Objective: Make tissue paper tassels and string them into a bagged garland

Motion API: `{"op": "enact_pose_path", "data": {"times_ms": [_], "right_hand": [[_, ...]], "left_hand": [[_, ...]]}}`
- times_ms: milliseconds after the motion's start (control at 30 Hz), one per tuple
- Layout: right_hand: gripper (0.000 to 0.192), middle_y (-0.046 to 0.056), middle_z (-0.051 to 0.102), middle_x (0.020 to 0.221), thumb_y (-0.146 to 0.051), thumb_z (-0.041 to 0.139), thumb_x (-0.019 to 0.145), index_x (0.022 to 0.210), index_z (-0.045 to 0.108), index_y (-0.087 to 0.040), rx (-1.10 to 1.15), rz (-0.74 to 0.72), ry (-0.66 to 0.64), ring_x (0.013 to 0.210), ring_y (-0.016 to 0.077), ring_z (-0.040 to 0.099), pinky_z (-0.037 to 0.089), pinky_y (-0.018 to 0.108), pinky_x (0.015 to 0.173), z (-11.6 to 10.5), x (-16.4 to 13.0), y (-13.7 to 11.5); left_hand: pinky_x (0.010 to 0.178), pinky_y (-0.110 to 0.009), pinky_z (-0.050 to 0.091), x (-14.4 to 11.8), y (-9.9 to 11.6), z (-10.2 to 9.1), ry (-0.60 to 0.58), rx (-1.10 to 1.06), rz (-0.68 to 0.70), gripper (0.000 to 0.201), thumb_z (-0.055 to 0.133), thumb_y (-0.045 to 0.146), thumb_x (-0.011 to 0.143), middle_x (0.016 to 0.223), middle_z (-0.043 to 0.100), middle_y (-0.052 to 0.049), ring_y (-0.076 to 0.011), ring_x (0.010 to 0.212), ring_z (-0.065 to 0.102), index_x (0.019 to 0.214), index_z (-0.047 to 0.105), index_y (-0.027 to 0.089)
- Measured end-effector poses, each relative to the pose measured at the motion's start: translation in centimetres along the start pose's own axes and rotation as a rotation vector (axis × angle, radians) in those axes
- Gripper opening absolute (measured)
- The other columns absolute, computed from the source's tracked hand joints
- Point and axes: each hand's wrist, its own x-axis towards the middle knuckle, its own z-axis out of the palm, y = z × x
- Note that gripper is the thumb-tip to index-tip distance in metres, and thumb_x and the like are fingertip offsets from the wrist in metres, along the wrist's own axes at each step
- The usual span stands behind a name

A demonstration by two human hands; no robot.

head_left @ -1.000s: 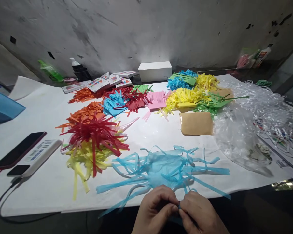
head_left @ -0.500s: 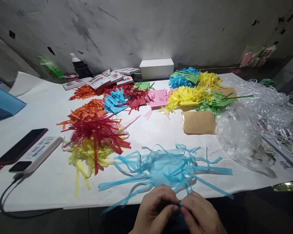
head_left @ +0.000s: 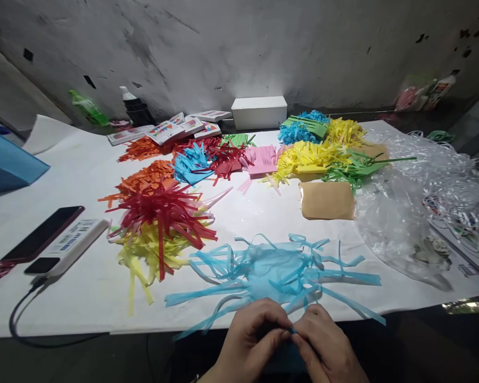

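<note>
Blue paper was pinched by the left hand and right hand; it could be torn by uneven pulling.

Behind the broad, white-sheeted table rises a scuffed, mottled grey wall with small black patches, lit brightest behind the table's middle; deep shadow lies below the table's near edge.

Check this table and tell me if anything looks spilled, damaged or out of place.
The far-left corner of the white sheet curls up instead of lying flat, and the white strands at the right lie in a loose tangle. Otherwise, nothing looks clearly spilled or damaged.
</note>
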Motion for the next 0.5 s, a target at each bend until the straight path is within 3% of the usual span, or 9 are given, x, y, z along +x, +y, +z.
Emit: {"op": "enact_pose_path", "data": {"times_ms": [67, 133, 267, 400, 500], "right_hand": [[0.024, 0.0, 0.057, 0.068, -0.012, 0.037, 0.101, 0.086, 0.053, -0.021, -0.033, -0.014, 0.019, 0.063, 0.0158, 0.054, 0.047, 0.03, 0.069, 0.1, 0.1, 0.1], [0.022, 0.0, 0.058, 0.071, -0.01, 0.039, 0.1, 0.088, 0.053, -0.021, -0.051, 0.001, -0.064, 0.066, 0.016, 0.055, 0.048, 0.031, 0.072, -0.1, 0.1, 0.1], [0.023, 0.0, 0.058, 0.07, -0.013, 0.037, 0.101, 0.088, 0.054, -0.021, 0.004, -0.022, -0.075, 0.065, 0.0158, 0.055, 0.047, 0.028, 0.064, -0.6, 0.2, 0.0], [0.02, 0.002, 0.061, 0.078, -0.011, 0.041, 0.1, 0.091, 0.055, -0.021, 0.001, 0.071, -0.148, 0.074, 0.0173, 0.058, 0.048, 0.029, 0.07, -1.0, 0.0, -0.1], [0.02, 0.002, 0.06, 0.077, -0.011, 0.04, 0.101, 0.092, 0.055, -0.021, 0.007, 0.056, -0.135, 0.073, 0.0178, 0.057, 0.048, 0.031, 0.07, -1.1, 0.0, -0.2]], "left_hand": [[0.067, -0.023, 0.05, 0.0, 0.0, 0.0, 0.021, -0.004, -0.027, 0.01, 0.067, 0.012, 0.083, 0.079, 0.073, -0.003, -0.016, 0.072, 0.067, 0.085, 0.073, 0.02], [0.066, -0.022, 0.05, 0.1, 0.0, 0.0, 0.031, 0.001, -0.038, 0.009, 0.07, 0.012, 0.081, 0.077, 0.073, -0.003, -0.0158, 0.071, 0.067, 0.083, 0.074, 0.02], [0.068, -0.023, 0.052, 0.2, 0.3, -0.3, 0.003, 0.009, -0.047, 0.006, 0.071, 0.015, 0.082, 0.075, 0.075, -0.004, -0.0163, 0.071, 0.068, 0.08, 0.076, 0.019], [0.066, -0.023, 0.052, 0.2, 0.7, -0.6, -0.033, 0.042, -0.101, 0.009, 0.067, 0.021, 0.087, 0.078, 0.076, -0.005, -0.0168, 0.071, 0.069, 0.085, 0.076, 0.019], [0.066, -0.022, 0.052, 0.3, 1.1, -0.8, -0.042, 0.184, -0.021, 0.013, 0.061, 0.016, 0.089, 0.077, 0.074, -0.005, -0.0158, 0.071, 0.068, 0.083, 0.072, 0.018]]}}
